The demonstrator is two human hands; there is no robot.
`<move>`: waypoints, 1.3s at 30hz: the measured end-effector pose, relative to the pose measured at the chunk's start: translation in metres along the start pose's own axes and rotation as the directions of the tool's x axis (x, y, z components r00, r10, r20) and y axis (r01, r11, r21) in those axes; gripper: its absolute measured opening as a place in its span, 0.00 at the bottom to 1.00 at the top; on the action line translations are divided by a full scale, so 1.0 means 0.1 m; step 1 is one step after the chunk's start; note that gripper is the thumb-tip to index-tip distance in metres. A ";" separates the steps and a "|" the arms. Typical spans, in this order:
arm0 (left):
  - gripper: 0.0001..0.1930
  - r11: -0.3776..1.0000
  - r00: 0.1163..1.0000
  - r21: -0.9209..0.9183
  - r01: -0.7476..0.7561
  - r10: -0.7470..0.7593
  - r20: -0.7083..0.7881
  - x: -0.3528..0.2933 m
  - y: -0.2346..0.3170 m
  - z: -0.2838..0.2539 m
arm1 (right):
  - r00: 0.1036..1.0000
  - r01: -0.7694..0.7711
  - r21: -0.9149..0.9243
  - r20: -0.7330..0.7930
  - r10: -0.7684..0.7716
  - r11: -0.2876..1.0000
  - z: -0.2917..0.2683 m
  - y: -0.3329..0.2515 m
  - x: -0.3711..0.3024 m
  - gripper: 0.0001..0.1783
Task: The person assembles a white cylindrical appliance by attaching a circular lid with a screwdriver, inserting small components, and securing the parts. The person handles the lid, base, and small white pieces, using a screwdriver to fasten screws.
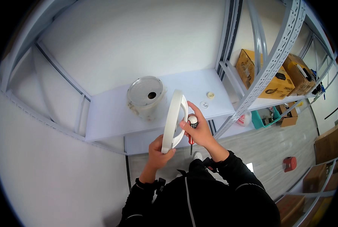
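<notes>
White ring [168, 121] gripped by both my hands, mid-frame, before the white shelf [108, 117]!

From the left: pale wall [44, 162], then the shelf top across the middle, a whitish drum [148, 104] standing on it, dark hole in its lid; my left hand [158, 152] has the ring's lower end, the ring upright, leaning, hiding some of the shelf's front edge; my right hand [201, 130] holds its right side plus a red-handled screwdriver [191, 140], shaft pointing down; two small pale discs [210, 95] sit on the shelf behind; a perforated rack post [267, 60] cuts across cardboard boxes [285, 87] upper right, teal bin [256, 122] below; grey floor [252, 145] and red stool [290, 164] lower right.
</notes>
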State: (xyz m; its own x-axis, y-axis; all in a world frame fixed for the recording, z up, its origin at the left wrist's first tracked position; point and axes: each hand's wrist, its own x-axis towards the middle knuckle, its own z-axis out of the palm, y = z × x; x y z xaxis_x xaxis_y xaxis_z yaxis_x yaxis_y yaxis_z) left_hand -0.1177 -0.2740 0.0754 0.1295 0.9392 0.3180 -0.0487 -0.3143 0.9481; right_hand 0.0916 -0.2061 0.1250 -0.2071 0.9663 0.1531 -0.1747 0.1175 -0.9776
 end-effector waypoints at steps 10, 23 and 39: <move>0.22 0.996 0.980 0.090 -0.018 0.036 -0.196 -0.14 0.08 -0.04 | 1.000 -0.007 0.032 -0.021 0.007 0.999 0.30 0.03 -0.10 0.45; 0.16 0.998 0.985 -0.024 -0.057 0.052 -0.167 -0.31 0.21 -0.24 | 0.994 -0.105 -0.161 0.020 0.109 0.981 0.36 -0.09 -0.41 0.54; 0.11 0.977 0.991 -0.208 0.040 -0.066 -0.119 -0.20 -0.08 -0.01 | 0.996 -0.072 -0.288 -0.076 0.052 0.955 -0.27 -0.11 -0.55 0.37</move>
State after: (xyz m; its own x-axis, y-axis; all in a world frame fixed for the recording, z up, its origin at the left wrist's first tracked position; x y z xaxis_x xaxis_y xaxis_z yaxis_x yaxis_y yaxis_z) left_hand -0.1214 -0.2902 0.0610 0.0141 0.9676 0.2521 -0.2483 -0.2408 0.9383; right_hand 0.1312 -0.2548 0.1237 -0.1416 0.9857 0.0910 0.1257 0.1091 -0.9860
